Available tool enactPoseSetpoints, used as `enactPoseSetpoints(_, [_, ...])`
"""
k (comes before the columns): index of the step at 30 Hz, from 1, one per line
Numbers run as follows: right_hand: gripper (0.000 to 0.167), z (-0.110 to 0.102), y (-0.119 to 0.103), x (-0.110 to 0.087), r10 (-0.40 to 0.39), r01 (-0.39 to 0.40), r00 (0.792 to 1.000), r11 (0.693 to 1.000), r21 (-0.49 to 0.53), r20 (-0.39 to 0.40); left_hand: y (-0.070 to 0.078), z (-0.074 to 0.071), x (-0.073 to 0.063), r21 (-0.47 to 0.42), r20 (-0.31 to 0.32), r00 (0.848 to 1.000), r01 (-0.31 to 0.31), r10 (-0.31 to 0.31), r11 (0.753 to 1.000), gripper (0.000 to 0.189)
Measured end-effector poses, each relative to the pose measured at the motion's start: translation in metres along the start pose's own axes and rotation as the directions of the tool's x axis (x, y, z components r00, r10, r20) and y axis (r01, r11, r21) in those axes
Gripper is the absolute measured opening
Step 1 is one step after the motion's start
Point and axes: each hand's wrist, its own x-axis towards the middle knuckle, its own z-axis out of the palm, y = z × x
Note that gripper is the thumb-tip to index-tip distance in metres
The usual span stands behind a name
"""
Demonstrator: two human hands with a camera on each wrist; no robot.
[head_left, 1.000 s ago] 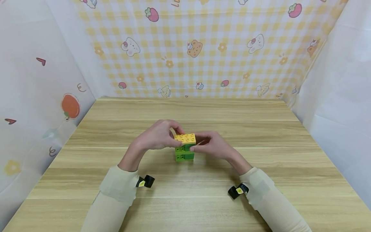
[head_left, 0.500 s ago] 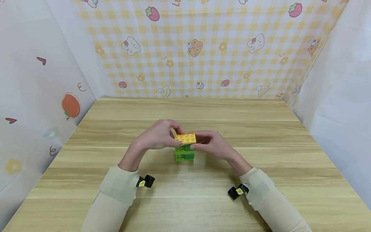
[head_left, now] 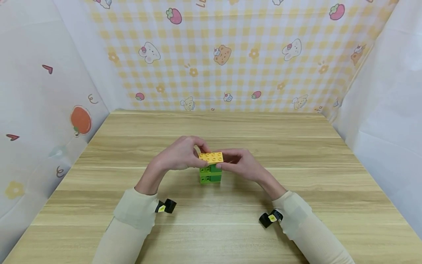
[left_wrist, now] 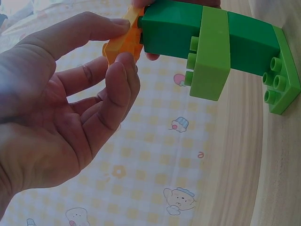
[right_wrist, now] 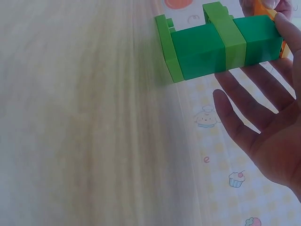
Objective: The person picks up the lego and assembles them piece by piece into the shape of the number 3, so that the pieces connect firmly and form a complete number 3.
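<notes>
A stack of toy building bricks stands upright mid-table. From the bottom it has a light green plate point(left_wrist: 287, 75), a dark green brick point(left_wrist: 251, 44), a longer light green brick point(left_wrist: 211, 56), another dark green brick point(left_wrist: 171, 28) and a yellow brick point(head_left: 214, 157) with studs on top. My left hand point(head_left: 179, 154) pinches the yellow brick's left end between thumb and fingers. Dark green studs show under the yellow brick in the left wrist view. Gripping the upper right of the stack, my right hand point(head_left: 240, 165) has its thumb in front, just below the yellow brick, and fingers behind.
The wood-grain table point(head_left: 211, 227) reaches to a yellow checked cloth point(head_left: 211, 73) at the back. White sheets hang along its left and right sides. Each sleeve cuff carries a small black camera, such as the left camera point(head_left: 169, 206).
My right thumb has slid slightly up the upper dark green brick toward the yellow brick. The left hand and the stack look unmoved.
</notes>
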Motion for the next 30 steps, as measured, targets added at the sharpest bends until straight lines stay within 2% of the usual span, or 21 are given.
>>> enactPoseSetpoints(18, [0.04,0.0007,-0.0028,-0.0012,0.045,-0.045,0.999,0.999,0.028,0.0,0.0004,0.0016,-0.0001,0.017,0.0,1.0,0.008,-0.008,1.0,0.019])
enactPoseSetpoints(30, [0.045,0.0001,-0.0015,-0.0013,0.027,-0.028,0.999,0.997,0.069,0.021,0.0002,0.002,0.0,0.019,0.003,1.0,0.004,-0.004,1.0,0.02])
